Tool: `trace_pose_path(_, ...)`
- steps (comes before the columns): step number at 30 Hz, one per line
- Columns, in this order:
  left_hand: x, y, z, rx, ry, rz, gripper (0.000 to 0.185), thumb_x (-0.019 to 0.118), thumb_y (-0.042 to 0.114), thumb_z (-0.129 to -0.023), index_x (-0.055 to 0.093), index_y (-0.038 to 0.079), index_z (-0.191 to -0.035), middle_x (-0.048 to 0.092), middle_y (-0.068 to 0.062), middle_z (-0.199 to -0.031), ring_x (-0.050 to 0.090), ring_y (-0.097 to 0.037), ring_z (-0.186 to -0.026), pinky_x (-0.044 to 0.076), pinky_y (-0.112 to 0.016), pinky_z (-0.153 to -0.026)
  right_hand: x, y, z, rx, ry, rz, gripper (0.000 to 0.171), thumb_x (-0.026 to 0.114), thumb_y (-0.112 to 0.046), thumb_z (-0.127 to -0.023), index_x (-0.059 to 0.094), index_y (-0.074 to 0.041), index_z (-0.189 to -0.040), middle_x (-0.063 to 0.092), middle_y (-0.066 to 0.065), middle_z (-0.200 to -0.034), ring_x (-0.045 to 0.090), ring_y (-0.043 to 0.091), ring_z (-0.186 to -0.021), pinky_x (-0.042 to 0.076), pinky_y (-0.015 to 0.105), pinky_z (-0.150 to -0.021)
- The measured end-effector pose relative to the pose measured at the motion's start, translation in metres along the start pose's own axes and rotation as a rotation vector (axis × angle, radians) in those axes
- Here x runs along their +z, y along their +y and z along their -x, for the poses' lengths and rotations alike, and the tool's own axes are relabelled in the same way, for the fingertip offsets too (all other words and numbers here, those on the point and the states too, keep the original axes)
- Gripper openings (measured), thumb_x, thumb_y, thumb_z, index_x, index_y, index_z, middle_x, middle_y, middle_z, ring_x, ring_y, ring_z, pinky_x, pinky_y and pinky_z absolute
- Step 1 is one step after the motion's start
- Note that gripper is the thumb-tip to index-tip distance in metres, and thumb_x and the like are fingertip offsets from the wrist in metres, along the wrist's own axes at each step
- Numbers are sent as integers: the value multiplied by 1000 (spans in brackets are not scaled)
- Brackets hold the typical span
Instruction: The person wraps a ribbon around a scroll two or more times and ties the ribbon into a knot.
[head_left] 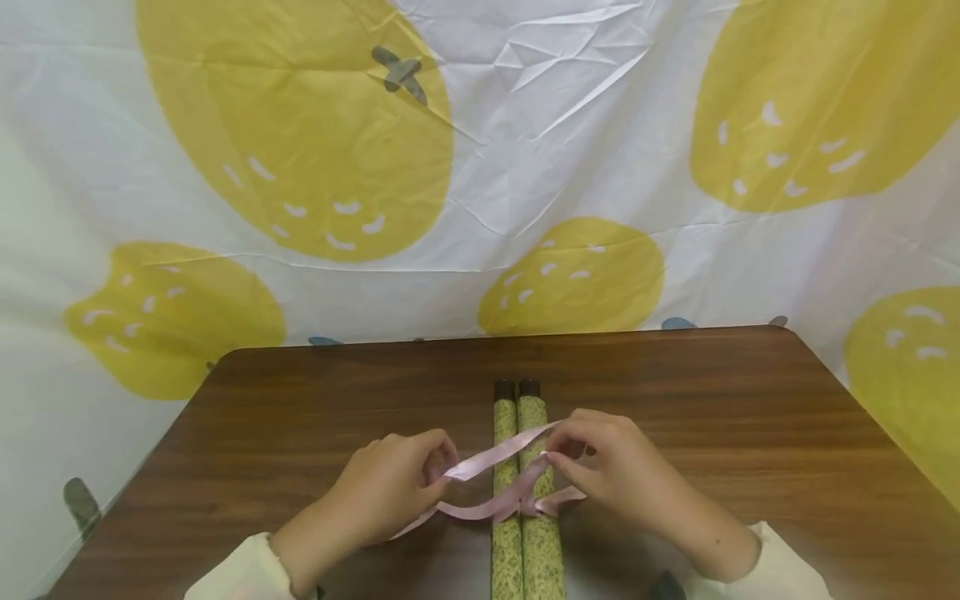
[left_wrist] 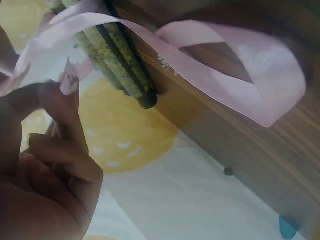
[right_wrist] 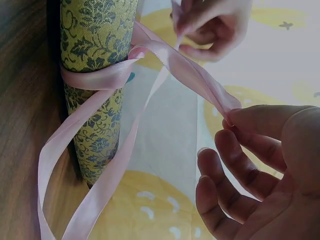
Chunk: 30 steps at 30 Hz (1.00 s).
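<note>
Either side of the paired rolls (head_left: 542,537), our left hand (head_left: 390,483) and right hand (head_left: 621,468) pinch pink ribbon (head_left: 497,455); the head view shows both rolls, the right wrist's one.

Shows a brown table (head_left: 360,392) with wood grain and rounded far corners. Carries, about midway across, two rolls (head_left: 540,542) laid side by side, yellow-green with dark floral patterning, black at the far ends, cut off below in the head view.
</note>
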<state>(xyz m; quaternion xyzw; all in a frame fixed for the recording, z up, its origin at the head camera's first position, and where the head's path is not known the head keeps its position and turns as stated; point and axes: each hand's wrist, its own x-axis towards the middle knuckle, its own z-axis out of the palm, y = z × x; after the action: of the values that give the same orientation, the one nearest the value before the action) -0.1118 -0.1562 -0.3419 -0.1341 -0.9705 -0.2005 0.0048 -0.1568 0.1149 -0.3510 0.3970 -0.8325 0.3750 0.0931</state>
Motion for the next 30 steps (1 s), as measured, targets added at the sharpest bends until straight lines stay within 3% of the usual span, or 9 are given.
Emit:
trace_pose_path(6, 0, 5, 21, 125, -38, 87, 13, 76, 18, -83, 65, 25, -85, 61, 23, -63, 46, 7, -52, 38, -21, -50, -2, 1, 0, 22, -15, 2, 12, 75, -4, -85, 71, -15, -89, 67, -9, -85, 64, 1, -78, 58, 22, -74)
trace_pose_path(11, 11, 17, 30, 217, -92, 130, 12, 77, 18, -82, 68, 25, -83, 66, 22, -67, 53, 11, -60, 42, -16, -55, -2, 2, 0, 16, -2, 18, 12, 76, -5, -85, 71, -15, -88, 66, -10, -83, 63, 0, -77, 58, 23, -74)
trace_pose_path(17, 29, 37, 31, 366, -188, 163, 10, 77, 17, -83, 71, 24, -86, 70, 19, -73, 52, 17, -65, 40, -5, -62, -2, 4, 3, -1, 27, 19, 11, 77, -6, -85, 71, -15, -85, 65, -11, -81, 62, 0, -76, 58, 24, -71)
trace_pose_path(23, 49, 60, 25, 434, -269, 93, 14, 72, 32, -85, 76, 29, -98, 73, 22, -86, 52, 19, -70, 40, -4, -65, -1, 3, 3, 7, 27, 30, 11, 77, -6, -84, 72, -15, -87, 65, -11, -81, 60, -2, -74, 55, 23, -65)
trace_pose_path(27, 62, 73, 20, 498, -253, 65, 19, 66, 35, -91, 76, 27, -105, 73, 21, -91, 56, 18, -77, 39, -1, -69, -1, 1, 3, -23, 42, 32, 11, 77, -5, -83, 72, -15, -87, 65, -11, -81, 60, -3, -73, 52, 20, -62)
trace_pose_path(30, 70, 79, 18, 500, -239, 75, 20, 66, 35, -91, 76, 28, -106, 73, 22, -93, 55, 19, -78, 38, 1, -70, 0, -1, 1, -42, 38, 22, 11, 76, -5, -84, 72, -14, -88, 66, -10, -82, 61, -2, -74, 52, 18, -62)
